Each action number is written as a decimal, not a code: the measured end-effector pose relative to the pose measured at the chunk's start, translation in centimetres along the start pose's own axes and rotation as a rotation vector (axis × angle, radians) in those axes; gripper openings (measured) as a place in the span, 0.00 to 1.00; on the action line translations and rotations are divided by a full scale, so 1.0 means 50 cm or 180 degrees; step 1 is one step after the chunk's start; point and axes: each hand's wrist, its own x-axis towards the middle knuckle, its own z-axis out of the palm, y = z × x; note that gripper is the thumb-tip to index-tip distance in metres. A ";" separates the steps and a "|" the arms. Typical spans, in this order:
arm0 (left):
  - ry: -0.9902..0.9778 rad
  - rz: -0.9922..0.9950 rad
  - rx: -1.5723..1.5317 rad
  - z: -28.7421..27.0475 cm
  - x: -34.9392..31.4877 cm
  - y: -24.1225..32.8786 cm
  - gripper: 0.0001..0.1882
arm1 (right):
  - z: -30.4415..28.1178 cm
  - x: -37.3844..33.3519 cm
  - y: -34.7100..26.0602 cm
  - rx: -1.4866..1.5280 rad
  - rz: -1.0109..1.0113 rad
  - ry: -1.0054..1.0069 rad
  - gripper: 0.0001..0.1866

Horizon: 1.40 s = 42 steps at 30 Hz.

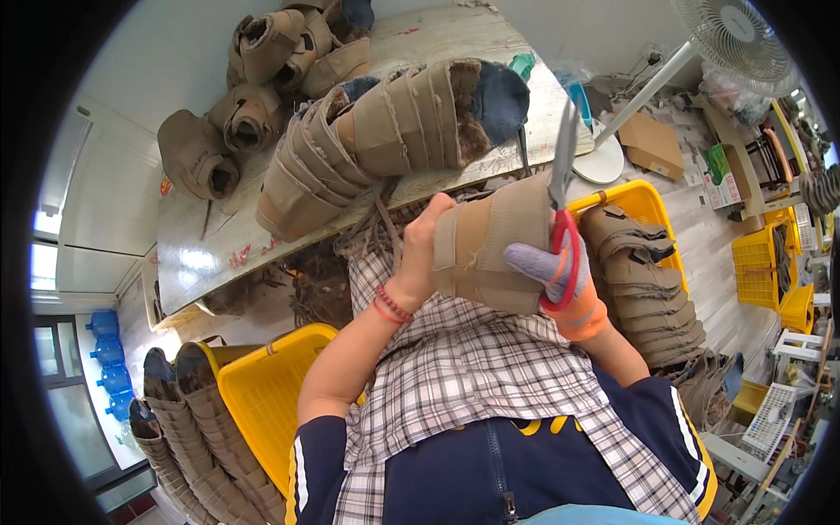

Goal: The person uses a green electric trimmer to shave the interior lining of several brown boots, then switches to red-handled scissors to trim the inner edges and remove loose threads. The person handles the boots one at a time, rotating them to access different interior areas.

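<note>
My left hand [418, 249], bare with red bracelets at the wrist, grips a khaki shoe upper [494, 232] from its left side. The upper is held above my checked apron [472, 359], in front of the table's near edge. On its right side, my right hand [573, 297] wears an orange and grey glove and is closed around scissors [564, 162] with red handles. Their blades point up and away from me, next to the upper's right edge. On the table, a row of nested khaki uppers [394, 127] with dark fuzzy lining lies just beyond my hands.
More uppers [271, 52] are heaped on the pale worn table [446, 39]. Nested stacks stand by a yellow basket [271, 394] at my left and in another yellow basket [643, 197] at my right. A standing fan [731, 31] and a cardboard box [652, 144] are at the far right.
</note>
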 end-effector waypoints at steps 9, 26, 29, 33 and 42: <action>0.1019 0.1597 0.2621 -0.083 0.166 -0.020 0.06 | -0.146 0.113 0.017 -0.2035 -0.1552 0.1421 0.20; -0.0348 0.0833 0.3281 0.170 0.308 -0.183 0.07 | -0.315 0.149 0.125 -0.1902 -0.1420 0.2311 0.18; -0.0631 0.1690 0.2074 0.151 0.281 -0.146 0.07 | -0.339 0.135 0.127 -0.2469 -0.1559 0.2361 0.18; -0.0972 0.1823 0.1580 0.128 0.210 -0.117 0.08 | -0.315 0.148 0.105 -0.2178 -0.1803 0.2072 0.19; -0.0851 0.0106 0.2543 0.152 0.188 -0.108 0.29 | -0.319 0.344 0.093 -0.1924 -0.2099 0.1361 0.20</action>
